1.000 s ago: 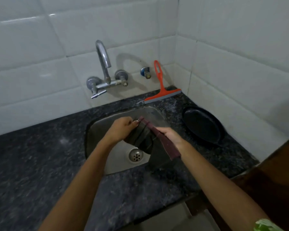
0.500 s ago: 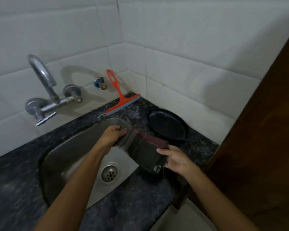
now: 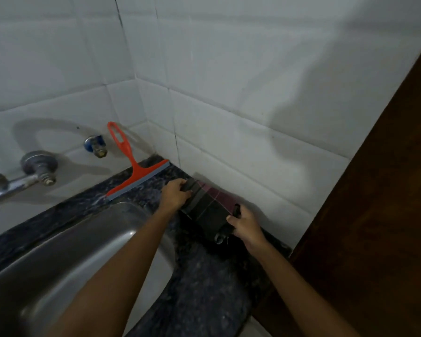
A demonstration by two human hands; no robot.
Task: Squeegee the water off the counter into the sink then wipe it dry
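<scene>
A dark checked cloth (image 3: 208,207) with a maroon edge is stretched between my hands, right of the sink, close to the side wall. My left hand (image 3: 174,194) grips its far end and my right hand (image 3: 244,223) grips its near end. The cloth hangs over the dark speckled counter (image 3: 204,283) and hides most of the black plate beneath it. A red squeegee (image 3: 134,172) leans on the back wall behind the steel sink (image 3: 66,263), its blade resting on the counter. Neither hand touches the squeegee.
The chrome tap (image 3: 22,176) and a small valve (image 3: 95,145) stick out of the tiled back wall at the left. The white tiled side wall (image 3: 253,117) runs close behind the cloth. A dark wooden panel (image 3: 374,215) bounds the counter on the right.
Both hands have carried the cloth from above the sink to the right, over the counter by the side wall, where it now covers the black plate. My view has swung right.
</scene>
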